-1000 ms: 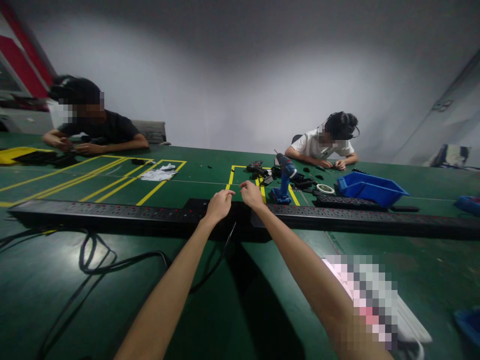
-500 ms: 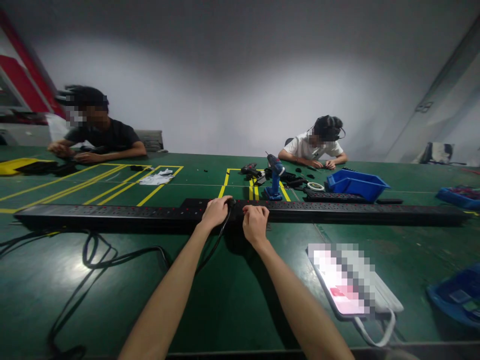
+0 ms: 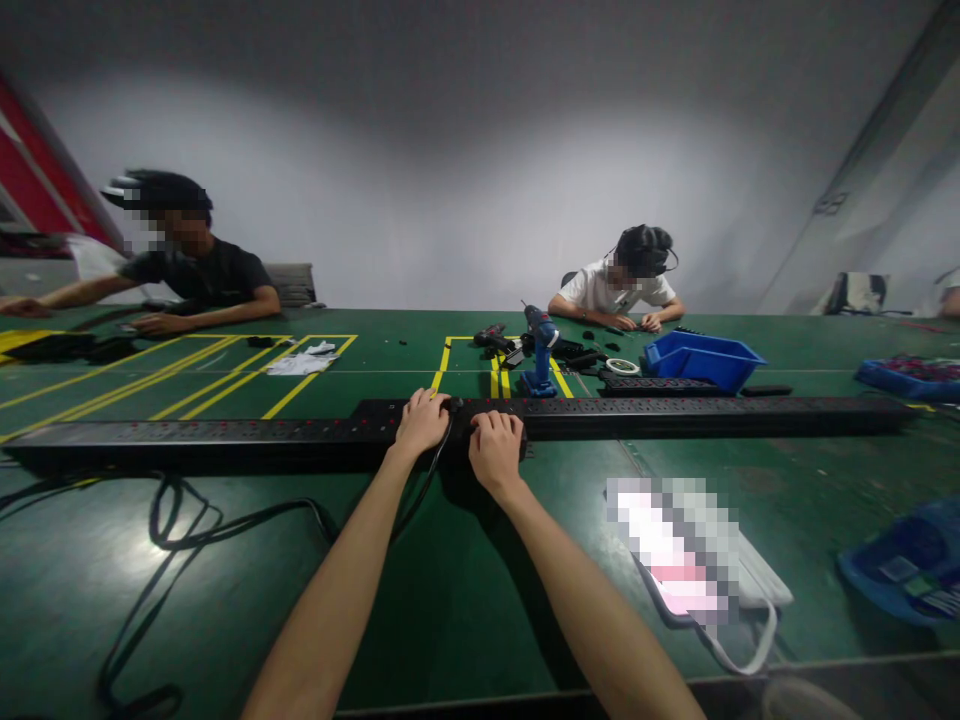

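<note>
A very long black power strip (image 3: 225,436) lies across the green table (image 3: 465,590) in front of me. My left hand (image 3: 421,421) rests on its middle with fingers curled over the top, beside the point where a black cable (image 3: 240,520) enters. My right hand (image 3: 496,449) is closed on the strip just to the right, knuckles up. The cable runs back under my left forearm and loops off to the left.
A phone on a white pack (image 3: 686,560) lies at my right. Blue bins (image 3: 701,359) (image 3: 904,570) stand right. A blue drill (image 3: 540,350) and small parts sit beyond the strip. Two people work at the far side; yellow tape lines mark the table.
My hands came down from above the strip and now both lie on its middle. The view has shifted slightly, and the person at the far left has stretched an arm out.
</note>
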Action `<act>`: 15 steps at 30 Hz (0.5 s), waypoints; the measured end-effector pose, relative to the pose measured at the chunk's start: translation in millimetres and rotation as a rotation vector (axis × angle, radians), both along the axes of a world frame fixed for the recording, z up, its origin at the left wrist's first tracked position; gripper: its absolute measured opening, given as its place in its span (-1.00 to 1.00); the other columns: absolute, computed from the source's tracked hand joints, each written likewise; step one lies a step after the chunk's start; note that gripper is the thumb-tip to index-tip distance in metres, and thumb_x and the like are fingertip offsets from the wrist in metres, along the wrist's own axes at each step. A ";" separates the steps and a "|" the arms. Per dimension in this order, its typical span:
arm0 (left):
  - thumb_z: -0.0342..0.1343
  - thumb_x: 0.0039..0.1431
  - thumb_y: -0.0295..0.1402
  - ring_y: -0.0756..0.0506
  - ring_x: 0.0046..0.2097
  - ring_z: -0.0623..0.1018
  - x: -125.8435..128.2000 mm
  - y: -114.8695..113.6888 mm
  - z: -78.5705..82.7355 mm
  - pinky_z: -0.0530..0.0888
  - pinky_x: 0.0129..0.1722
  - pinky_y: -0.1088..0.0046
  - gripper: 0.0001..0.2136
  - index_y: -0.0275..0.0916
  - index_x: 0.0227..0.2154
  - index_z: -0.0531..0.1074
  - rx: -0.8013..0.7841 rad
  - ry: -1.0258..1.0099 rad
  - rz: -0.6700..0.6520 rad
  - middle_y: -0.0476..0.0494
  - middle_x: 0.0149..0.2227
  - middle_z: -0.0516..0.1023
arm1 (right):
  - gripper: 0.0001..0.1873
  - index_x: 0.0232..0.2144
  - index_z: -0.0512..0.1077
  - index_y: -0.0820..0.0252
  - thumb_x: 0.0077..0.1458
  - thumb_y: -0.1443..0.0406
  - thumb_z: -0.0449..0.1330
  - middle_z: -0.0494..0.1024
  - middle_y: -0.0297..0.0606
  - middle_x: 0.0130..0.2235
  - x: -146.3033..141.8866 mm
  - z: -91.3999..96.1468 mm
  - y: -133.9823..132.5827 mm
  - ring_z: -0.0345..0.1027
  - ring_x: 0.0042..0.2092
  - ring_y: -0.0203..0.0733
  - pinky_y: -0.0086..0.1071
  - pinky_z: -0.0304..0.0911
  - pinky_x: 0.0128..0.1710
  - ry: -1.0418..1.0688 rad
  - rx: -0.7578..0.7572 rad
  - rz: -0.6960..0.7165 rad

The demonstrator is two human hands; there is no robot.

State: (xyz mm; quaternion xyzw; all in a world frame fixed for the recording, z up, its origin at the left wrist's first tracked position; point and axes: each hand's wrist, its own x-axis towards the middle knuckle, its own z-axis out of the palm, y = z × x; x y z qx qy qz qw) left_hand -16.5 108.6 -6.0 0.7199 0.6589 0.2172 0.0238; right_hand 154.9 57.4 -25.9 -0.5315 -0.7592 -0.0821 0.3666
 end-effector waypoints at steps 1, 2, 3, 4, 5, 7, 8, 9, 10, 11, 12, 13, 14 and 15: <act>-0.13 0.29 -0.34 -0.24 0.34 0.17 0.5 -0.2 0.2 0.17 0.27 0.08 -0.62 -0.10 0.12 0.36 -0.002 0.005 0.011 -0.16 0.28 0.31 | -0.79 -0.19 0.46 0.13 0.21 0.38 0.05 0.49 -0.18 -0.15 -0.4 0.0 -0.7 0.23 -0.06 -0.08 -0.17 -0.06 0.10 0.003 -0.001 -0.005; -0.13 0.29 -0.34 -0.24 0.33 0.19 1.0 -0.3 0.6 0.18 0.27 0.08 -0.62 -0.09 0.12 0.36 -0.007 0.005 0.015 -0.16 0.26 0.33 | -0.79 -0.19 0.46 0.13 0.21 0.38 0.05 0.48 -0.17 -0.14 -0.8 0.0 -1.3 0.23 -0.06 -0.08 -0.17 -0.06 0.09 0.007 -0.001 -0.011; -0.13 0.28 -0.35 -0.23 0.31 0.22 1.4 -0.4 0.9 0.19 0.26 0.10 -0.62 -0.08 0.11 0.35 -0.015 0.003 0.013 -0.16 0.24 0.36 | -0.79 -0.19 0.46 0.13 0.21 0.38 0.05 0.48 -0.17 -0.14 -1.1 -0.1 -1.7 0.23 -0.06 -0.07 -0.17 -0.06 0.09 0.008 0.000 -0.016; -0.13 0.28 -0.36 -0.22 0.28 0.26 1.6 -0.3 1.2 0.20 0.25 0.12 -0.63 -0.08 0.11 0.34 -0.023 -0.001 0.010 -0.16 0.20 0.40 | -0.79 -0.19 0.46 0.13 0.21 0.38 0.05 0.48 -0.17 -0.14 -1.4 -0.3 -1.9 0.23 -0.06 -0.07 -0.17 -0.06 0.09 0.010 0.000 -0.019; -0.12 0.27 -0.36 -0.21 0.26 0.29 1.8 -0.2 1.5 0.21 0.24 0.14 -0.64 -0.08 0.10 0.34 -0.028 -0.002 0.009 -0.16 0.18 0.42 | -0.79 -0.20 0.47 0.12 0.21 0.38 0.05 0.48 -0.17 -0.14 -1.7 -0.5 -1.9 0.23 -0.06 -0.07 -0.17 -0.06 0.09 0.011 0.002 -0.021; -0.12 0.27 -0.37 -0.21 0.23 0.33 1.6 0.2 1.7 0.22 0.22 0.15 -0.65 -0.09 0.07 0.34 -0.028 0.003 0.009 -0.16 0.15 0.44 | -0.79 -0.20 0.47 0.12 0.21 0.38 0.05 0.48 -0.18 -0.14 -2.3 -0.9 -1.7 0.23 -0.06 -0.07 -0.16 -0.06 0.10 0.011 0.003 -0.024; -0.12 0.27 -0.36 -0.21 0.22 0.34 1.4 0.3 1.8 0.22 0.22 0.15 -0.66 -0.09 0.06 0.35 -0.026 0.010 0.006 -0.16 0.15 0.45 | -0.79 -0.20 0.47 0.11 0.21 0.38 0.05 0.48 -0.19 -0.14 -2.5 -1.1 -1.5 0.23 -0.06 -0.07 -0.16 -0.06 0.10 0.012 0.003 -0.026; -0.12 0.27 -0.36 -0.21 0.21 0.35 1.1 0.5 2.0 0.23 0.22 0.15 -0.66 -0.09 0.06 0.35 -0.024 0.020 0.001 -0.16 0.15 0.45 | -0.79 -0.20 0.47 0.11 0.21 0.38 0.05 0.48 -0.19 -0.14 -2.8 -1.1 -1.4 0.23 -0.06 -0.07 -0.16 -0.06 0.10 0.011 0.001 -0.030; -0.12 0.27 -0.36 -0.22 0.20 0.36 0.5 0.7 2.5 0.23 0.21 0.15 -0.66 -0.09 0.06 0.35 -0.022 0.030 -0.003 -0.16 0.16 0.45 | -0.78 -0.19 0.47 0.11 0.21 0.38 0.05 0.48 -0.18 -0.14 -3.0 -1.1 -1.4 0.23 -0.06 -0.07 -0.15 -0.07 0.10 0.009 -0.001 -0.035; -0.12 0.27 -0.35 -0.22 0.20 0.37 -0.1 0.9 3.1 0.23 0.20 0.15 -0.66 -0.08 0.06 0.35 -0.022 0.042 -0.006 -0.16 0.16 0.45 | -0.78 -0.19 0.47 0.11 0.22 0.37 0.04 0.48 -0.18 -0.13 -3.1 -1.0 -1.4 0.23 -0.06 -0.07 -0.15 -0.07 0.10 0.006 -0.005 -0.039; -0.12 0.27 -0.34 -0.23 0.19 0.37 -1.0 1.3 4.0 0.24 0.20 0.15 -0.66 -0.08 0.07 0.35 -0.026 0.055 -0.011 -0.16 0.16 0.45 | -0.78 -0.19 0.47 0.11 0.22 0.37 0.04 0.48 -0.17 -0.13 -3.2 -0.8 -1.6 0.22 -0.05 -0.06 -0.15 -0.07 0.10 0.002 -0.007 -0.043; -0.11 0.27 -0.33 -0.24 0.18 0.38 -2.0 1.7 5.0 0.25 0.19 0.14 -0.65 -0.07 0.08 0.36 -0.032 0.067 -0.015 -0.17 0.15 0.46 | -0.78 -0.18 0.47 0.11 0.22 0.37 0.04 0.48 -0.16 -0.13 -3.3 -0.5 -1.8 0.22 -0.05 -0.06 -0.15 -0.07 0.10 -0.001 -0.009 -0.045; -0.11 0.27 -0.32 -0.25 0.18 0.39 -3.1 2.3 6.0 0.26 0.17 0.14 -0.65 -0.07 0.08 0.36 -0.039 0.078 -0.020 -0.17 0.15 0.46 | -0.77 -0.18 0.47 0.11 0.23 0.37 0.04 0.48 -0.16 -0.13 -3.3 -0.3 -2.0 0.22 -0.05 -0.06 -0.15 -0.07 0.10 -0.003 -0.009 -0.046; -0.11 0.27 -0.30 -0.25 0.17 0.39 -4.3 3.0 6.7 0.27 0.16 0.14 -0.64 -0.06 0.09 0.36 -0.045 0.088 -0.025 -0.17 0.14 0.47 | -0.77 -0.18 0.47 0.11 0.23 0.37 0.03 0.48 -0.16 -0.13 -3.3 -0.1 -2.3 0.22 -0.05 -0.06 -0.15 -0.07 0.10 -0.002 -0.008 -0.047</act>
